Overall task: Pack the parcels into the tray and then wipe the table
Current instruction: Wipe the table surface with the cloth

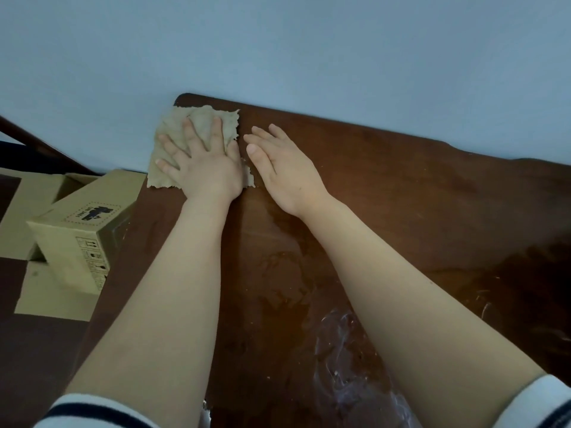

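Left hand (204, 162) spread flat on cloth (197, 125), right hand (284, 168) open on table (401, 196).

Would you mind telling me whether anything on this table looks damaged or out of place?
Yes. The cloth under the left hand has ragged, torn edges. Near the front edge, the table shows whitish smears and scratch marks, so the surface looks worn or not yet wiped there.
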